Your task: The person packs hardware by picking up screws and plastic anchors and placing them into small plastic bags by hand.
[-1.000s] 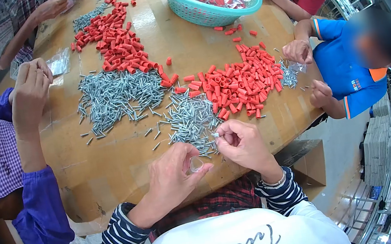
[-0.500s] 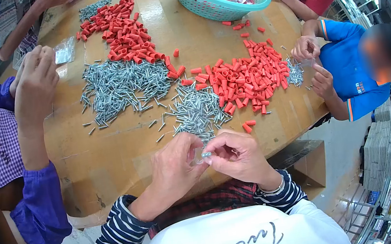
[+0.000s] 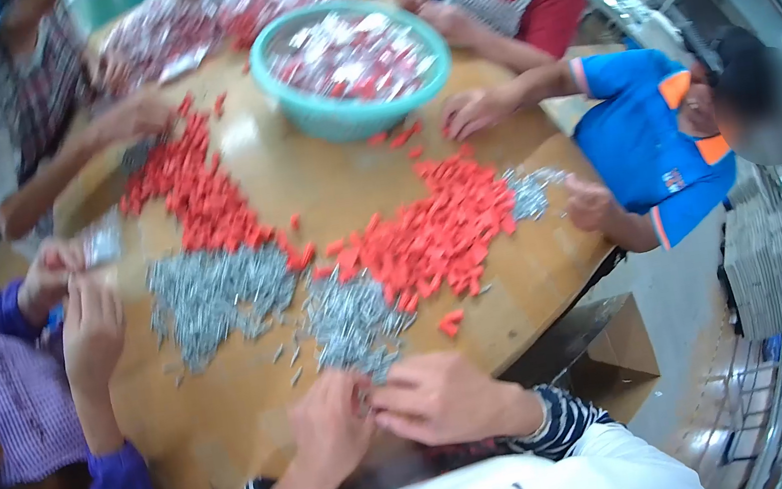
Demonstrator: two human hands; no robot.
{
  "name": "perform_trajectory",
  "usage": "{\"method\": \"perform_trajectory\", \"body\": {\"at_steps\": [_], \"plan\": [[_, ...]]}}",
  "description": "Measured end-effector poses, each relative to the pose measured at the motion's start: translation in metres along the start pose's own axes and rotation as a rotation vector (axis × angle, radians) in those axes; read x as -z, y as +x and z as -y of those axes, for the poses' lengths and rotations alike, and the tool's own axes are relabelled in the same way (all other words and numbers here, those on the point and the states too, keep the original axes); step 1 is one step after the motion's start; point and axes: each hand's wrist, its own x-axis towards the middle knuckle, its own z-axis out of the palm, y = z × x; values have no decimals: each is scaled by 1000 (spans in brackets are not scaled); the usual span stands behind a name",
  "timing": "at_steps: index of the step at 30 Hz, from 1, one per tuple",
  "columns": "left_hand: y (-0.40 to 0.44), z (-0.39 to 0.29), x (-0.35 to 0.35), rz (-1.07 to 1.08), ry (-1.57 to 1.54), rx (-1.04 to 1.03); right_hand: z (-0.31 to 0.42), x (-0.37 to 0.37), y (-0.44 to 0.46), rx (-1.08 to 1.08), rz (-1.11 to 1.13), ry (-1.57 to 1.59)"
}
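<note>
My left hand (image 3: 329, 428) and my right hand (image 3: 444, 398) meet at the table's near edge, their fingertips pinched close together. Half a second ago a small clear plastic bag showed at the left fingers and shiny screw heads at the right ones; now blur and the fingers hide what lies between them. Just beyond my hands lies a pile of silver screws (image 3: 346, 317). A heap of red tapered plastic plugs (image 3: 439, 227) borders it on the right.
Another screw pile (image 3: 217, 301) and red heap (image 3: 192, 198) lie left on the table (image 3: 209, 444). A turquoise basket (image 3: 343, 125) of filled bags stands farther back. Co-workers sit around, including one in a blue shirt (image 3: 631, 127). A cardboard box (image 3: 618, 342) is below right.
The view has tilted up, showing more of the table's far side. My hands stay together. The blue-shirted co-worker's hands have parted, one now reaching toward the loose red plugs near the basket.
</note>
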Motion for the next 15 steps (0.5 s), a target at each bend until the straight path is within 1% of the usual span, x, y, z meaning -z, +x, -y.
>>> {"method": "perform_trajectory", "body": {"at_steps": [3,5,8,9,12,15], "plan": [[-3,2,-5,-12,20,-30,0,-3,-2,-49,9,-7],[-3,0,-3,7,38,-9,-4,-5,-3,-28,-21,19],[-2,0,-2,25,-37,-12,-5,-5,-5,-6,-36,59],[-1,2,-3,4,-53,-44,-6,-5,-6,-5,-52,80],[-1,4,1,131,-210,66,-7,-6,-7,-3,-95,128],[-5,13,-6,129,-238,51,-7,-7,-9,-12,-82,125]]}}
